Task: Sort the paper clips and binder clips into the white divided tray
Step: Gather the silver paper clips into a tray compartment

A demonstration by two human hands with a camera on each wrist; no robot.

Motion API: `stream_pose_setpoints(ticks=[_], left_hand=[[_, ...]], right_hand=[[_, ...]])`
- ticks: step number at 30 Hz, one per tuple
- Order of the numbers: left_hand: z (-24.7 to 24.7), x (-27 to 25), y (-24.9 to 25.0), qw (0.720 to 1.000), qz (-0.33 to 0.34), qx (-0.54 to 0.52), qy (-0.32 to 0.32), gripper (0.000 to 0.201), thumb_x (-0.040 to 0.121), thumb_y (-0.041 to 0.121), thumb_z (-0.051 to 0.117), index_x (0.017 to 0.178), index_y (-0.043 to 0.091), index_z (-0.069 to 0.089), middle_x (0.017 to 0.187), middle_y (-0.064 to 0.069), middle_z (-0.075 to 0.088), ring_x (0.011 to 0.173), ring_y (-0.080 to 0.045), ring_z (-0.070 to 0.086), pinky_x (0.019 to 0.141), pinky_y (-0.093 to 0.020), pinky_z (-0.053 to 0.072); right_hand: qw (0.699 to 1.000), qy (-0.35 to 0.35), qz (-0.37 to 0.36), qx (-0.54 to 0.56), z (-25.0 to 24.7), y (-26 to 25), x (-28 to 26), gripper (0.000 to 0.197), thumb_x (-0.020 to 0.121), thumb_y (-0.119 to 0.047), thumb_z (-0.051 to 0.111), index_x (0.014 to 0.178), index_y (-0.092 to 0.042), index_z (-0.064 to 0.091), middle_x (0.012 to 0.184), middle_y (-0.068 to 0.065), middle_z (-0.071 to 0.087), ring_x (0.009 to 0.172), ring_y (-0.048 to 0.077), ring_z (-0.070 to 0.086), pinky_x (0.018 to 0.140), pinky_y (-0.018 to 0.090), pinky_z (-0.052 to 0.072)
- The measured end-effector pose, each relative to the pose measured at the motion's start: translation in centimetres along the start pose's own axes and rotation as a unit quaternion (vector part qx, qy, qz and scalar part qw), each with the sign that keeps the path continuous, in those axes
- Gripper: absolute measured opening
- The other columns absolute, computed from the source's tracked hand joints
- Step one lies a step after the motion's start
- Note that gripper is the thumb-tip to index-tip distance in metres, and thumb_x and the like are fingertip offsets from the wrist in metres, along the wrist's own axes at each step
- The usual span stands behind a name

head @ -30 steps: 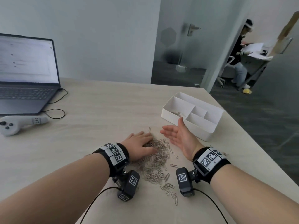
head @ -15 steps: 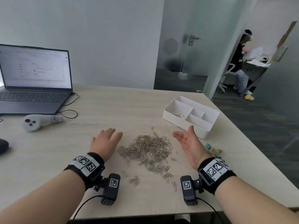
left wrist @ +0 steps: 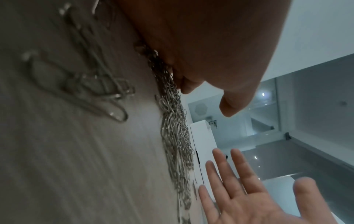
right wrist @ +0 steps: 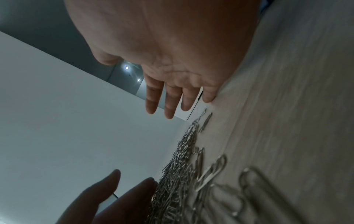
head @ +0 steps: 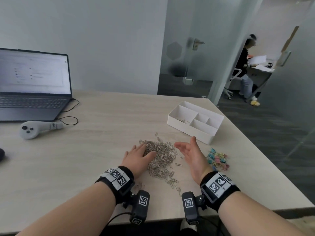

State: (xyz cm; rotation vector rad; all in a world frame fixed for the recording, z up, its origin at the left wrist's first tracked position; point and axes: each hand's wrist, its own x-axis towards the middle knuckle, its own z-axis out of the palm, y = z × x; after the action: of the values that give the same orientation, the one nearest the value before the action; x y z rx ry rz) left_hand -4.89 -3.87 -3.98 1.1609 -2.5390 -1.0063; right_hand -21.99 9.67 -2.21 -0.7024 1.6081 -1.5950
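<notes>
Early stage. White divided tray at far right of surface: only a few paper clips visible in one compartment. Main pile of paper clips unsorted at centre. Binder clips heaped just right of pile, untouched. Left hand flat on pile, fingers straight; right hand beside pile, palm inward, fingers relaxed, holding nothing.

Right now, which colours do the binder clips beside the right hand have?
The binder clips are mixed pastel: blue, pink and yellow. The head view shows this best.
</notes>
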Motion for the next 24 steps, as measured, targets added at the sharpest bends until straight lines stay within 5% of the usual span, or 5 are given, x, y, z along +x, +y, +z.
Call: stream_pose_setpoints(ticks=[3,5,8,15,24], left_hand=[[-1.3,-1.1,-1.0,0.992,0.014,-0.109,0.069,0.065,0.091,0.056,0.044,0.147,0.023,0.044,0.155,0.000,0.042,0.147,-0.021,0.030,0.122,-0.046,0.018],[-2.7,-1.9,-2.0,0.979,0.027,-0.155,0.133,0.039,0.094,0.043,0.056,0.128,0.025,0.061,0.131,0.002,0.061,0.124,-0.018,0.054,0.106,-0.040,0.041],[-4.7,-2.7,-3.1,0.976,0.010,-0.183,0.120,0.012,0.093,0.033,0.061,0.094,0.026,0.070,0.093,0.007,0.070,0.088,-0.014,0.064,0.076,-0.031,0.047],[-5.8,-4.0,-4.3,0.968,-0.068,-0.224,-0.094,0.024,0.094,0.022,0.057,0.080,0.007,0.069,0.071,-0.008,0.072,0.056,-0.020,0.062,0.046,-0.024,0.043],[-4.1,-4.7,-1.3,0.917,-0.096,-0.254,-0.291,0.039,0.084,0.034,0.050,0.089,0.002,0.073,0.093,-0.020,0.076,0.077,-0.028,0.074,0.055,-0.024,0.053]], right_hand=[[0.998,0.006,-0.019,-0.051,-0.6,-0.5,-0.5,0.081,0.084,-0.075,0.018,0.109,-0.019,0.071,0.113,-0.007,0.075,0.111,0.009,0.064,0.097,0.038,0.041],[0.999,-0.022,0.004,-0.042,-0.9,-1.1,-1.0,0.080,0.085,-0.073,0.019,0.097,-0.010,0.067,0.093,0.006,0.075,0.083,0.022,0.065,0.068,0.035,0.043],[0.990,-0.111,0.068,-0.053,-1.3,-2.0,-1.9,0.079,0.085,-0.077,0.020,0.077,-0.009,0.060,0.078,0.017,0.070,0.060,0.026,0.060,0.051,0.029,0.035],[0.907,-0.305,0.241,-0.164,-1.4,-1.2,-3.3,0.084,0.078,-0.086,0.026,0.078,-0.011,0.062,0.098,0.026,0.073,0.080,0.034,0.073,0.058,0.030,0.055],[0.953,-0.208,0.177,-0.130,2.2,-0.6,-1.1,0.079,0.080,-0.080,0.029,0.091,-0.008,0.061,0.113,0.026,0.071,0.087,0.031,0.071,0.068,0.034,0.056]])
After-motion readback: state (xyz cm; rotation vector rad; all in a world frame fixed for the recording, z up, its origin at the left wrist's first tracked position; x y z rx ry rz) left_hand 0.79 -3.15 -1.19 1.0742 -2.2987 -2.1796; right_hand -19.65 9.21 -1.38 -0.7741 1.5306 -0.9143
